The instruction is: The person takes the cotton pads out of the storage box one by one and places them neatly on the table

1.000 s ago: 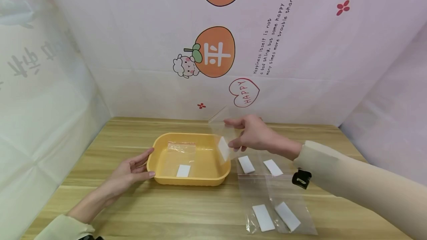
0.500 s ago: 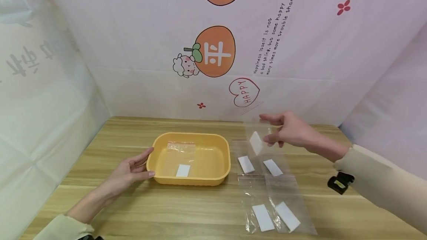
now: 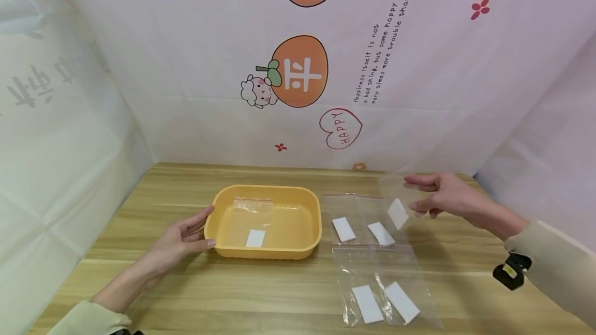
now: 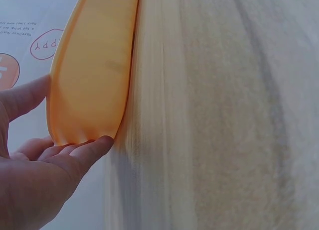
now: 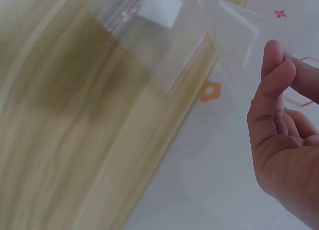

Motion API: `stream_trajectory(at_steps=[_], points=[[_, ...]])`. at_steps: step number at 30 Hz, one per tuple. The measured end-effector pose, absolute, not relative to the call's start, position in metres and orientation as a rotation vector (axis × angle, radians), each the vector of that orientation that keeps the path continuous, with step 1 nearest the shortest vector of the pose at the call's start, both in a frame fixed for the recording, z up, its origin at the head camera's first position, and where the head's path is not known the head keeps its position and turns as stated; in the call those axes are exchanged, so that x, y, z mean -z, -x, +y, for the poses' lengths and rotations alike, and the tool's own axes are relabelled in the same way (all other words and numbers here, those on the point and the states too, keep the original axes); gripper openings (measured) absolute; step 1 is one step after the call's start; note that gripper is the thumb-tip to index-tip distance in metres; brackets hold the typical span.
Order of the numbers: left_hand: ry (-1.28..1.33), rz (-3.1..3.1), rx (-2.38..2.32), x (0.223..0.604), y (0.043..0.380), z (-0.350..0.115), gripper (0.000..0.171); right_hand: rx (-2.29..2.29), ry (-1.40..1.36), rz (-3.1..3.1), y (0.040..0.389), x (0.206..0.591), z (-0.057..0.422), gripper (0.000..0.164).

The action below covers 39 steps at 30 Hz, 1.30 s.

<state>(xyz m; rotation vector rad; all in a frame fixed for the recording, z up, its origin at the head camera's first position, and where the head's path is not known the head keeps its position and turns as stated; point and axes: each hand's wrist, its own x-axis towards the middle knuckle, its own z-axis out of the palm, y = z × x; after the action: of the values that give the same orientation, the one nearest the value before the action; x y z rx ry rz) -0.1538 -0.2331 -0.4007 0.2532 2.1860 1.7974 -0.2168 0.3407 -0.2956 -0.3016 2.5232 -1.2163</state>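
Observation:
At the left end of the yellow plastic tray (image 3: 288, 253), my left hand (image 3: 174, 244) grips the end wall between thumb and fingers, as the left wrist view (image 4: 55, 180) also shows. A clear zip bag (image 3: 242, 216) with a white rectangular piece (image 3: 255, 238) lies inside the tray. My right hand (image 3: 453, 198) pinches the edge of another clear zip bag (image 3: 388, 187), which hangs upright above the table with its own white piece (image 3: 398, 214). In the right wrist view, the right hand's fingertips (image 5: 279, 78) meet the thumb, beside blurred clear plastic.
Several more zip bags (image 3: 346, 268) with white pieces lie on the wooden table (image 3: 223, 293) right of the tray, some overlapping. A printed cloth (image 3: 209, 66) hangs behind the table, and pale cloth walls stand on both sides.
My right hand has carried its zip bag from above the tray's right end to the right, over the far bags on the table. The left hand and tray stay put.

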Motion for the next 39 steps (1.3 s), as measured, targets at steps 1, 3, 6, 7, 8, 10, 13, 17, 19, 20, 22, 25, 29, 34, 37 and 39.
stream_trajectory(at_steps=[1,3,6,7,8,10,13,17,19,20,22,25,29,34,37,39], points=[[-0.253,2.188,-1.796,0.401,0.154,-0.233,0.090,1.221,0.297,2.515,0.217,0.299,0.345,0.082],[-0.253,2.196,-1.791,0.401,0.154,-0.233,0.090,1.231,0.293,2.497,0.218,0.305,0.353,0.082],[-0.253,2.204,-1.787,0.402,0.154,-0.233,0.091,1.241,0.277,2.475,0.220,0.314,0.363,0.082],[-0.254,2.202,-1.789,0.402,0.154,-0.233,0.091,1.247,0.271,2.466,0.221,0.317,0.365,0.082],[-0.254,2.200,-1.791,0.402,0.154,-0.233,0.091,1.249,0.263,2.457,0.222,0.320,0.367,0.082],[-0.252,2.194,-1.797,0.403,0.154,-0.233,0.091,1.250,0.250,2.443,0.224,0.326,0.372,0.082],[-0.243,2.191,-1.801,0.403,0.154,-0.233,0.091,1.226,0.242,2.441,0.227,0.333,0.378,0.083],[-0.237,2.193,-1.794,0.403,0.154,-0.233,0.091,1.160,0.257,2.478,0.229,0.342,0.388,0.080],[-0.245,2.194,-1.790,0.403,0.155,-0.233,0.091,1.126,0.283,2.505,0.229,0.348,0.393,0.078],[-0.250,2.194,-1.789,0.403,0.155,-0.234,0.091,1.114,0.297,2.516,0.229,0.350,0.394,0.077],[-0.261,2.194,-1.789,0.403,0.155,-0.234,0.090,1.100,0.313,2.537,0.229,0.355,0.398,0.075],[-0.270,2.191,-1.787,0.402,0.155,-0.234,0.090,1.103,0.307,2.544,0.229,0.362,0.401,0.075],[-0.268,2.194,-1.783,0.401,0.155,-0.234,0.090,1.099,0.324,2.563,0.229,0.371,0.403,0.078],[-0.261,2.198,-1.782,0.400,0.155,-0.235,0.090,1.054,0.358,2.584,0.231,0.380,0.406,0.078],[-0.258,2.202,-1.778,0.400,0.155,-0.235,0.090,1.009,0.370,2.597,0.233,0.385,0.407,0.079],[-0.258,2.202,-1.777,0.400,0.154,-0.236,0.090,0.973,0.379,2.619,0.234,0.387,0.408,0.079]])
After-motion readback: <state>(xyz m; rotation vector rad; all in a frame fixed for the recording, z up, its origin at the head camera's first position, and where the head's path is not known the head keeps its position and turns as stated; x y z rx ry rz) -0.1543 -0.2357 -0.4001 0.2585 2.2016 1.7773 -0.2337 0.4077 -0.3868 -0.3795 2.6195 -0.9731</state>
